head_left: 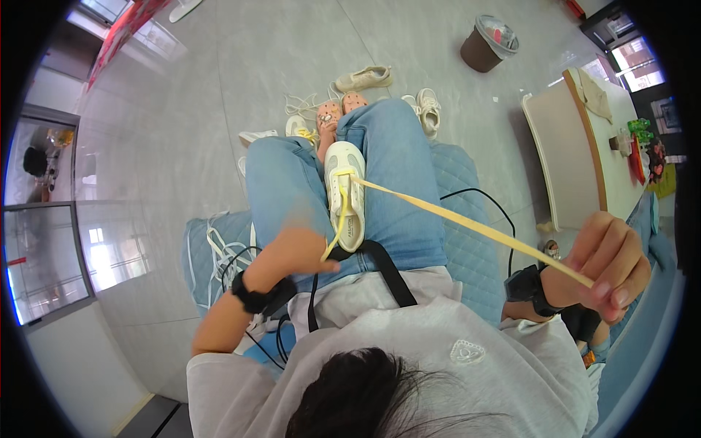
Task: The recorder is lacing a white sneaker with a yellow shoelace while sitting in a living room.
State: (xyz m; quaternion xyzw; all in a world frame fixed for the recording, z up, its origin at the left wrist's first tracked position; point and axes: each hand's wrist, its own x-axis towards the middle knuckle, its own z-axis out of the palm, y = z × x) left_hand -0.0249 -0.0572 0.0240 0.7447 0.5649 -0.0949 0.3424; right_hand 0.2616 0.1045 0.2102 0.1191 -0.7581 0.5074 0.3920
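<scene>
A white sneaker point(356, 159) with mesh panels lies between my thighs, toe pointing away from me. Yellow shoelace point(471, 222) runs through its lowest eyelets near the toe. My right hand point(608, 268) pinches one end of it, raised far out to the right, so this length is stretched taut. The lace's other length point(343, 216) hangs loosely over the shoe's opening and down towards my left hand point(298, 246). That hand is blurred, beside the shoe over my left thigh; whether its fingers grip the lace cannot be made out.
Several other pale sneakers point(364, 79) stand on the tiled floor around my feet in pink clogs point(328, 114). White laces point(219, 252) lie on the blue quilted seat at my left. A brown waste bin point(482, 52) and a white table point(613, 159) are to the right. Black cables point(487, 194) run beside me.
</scene>
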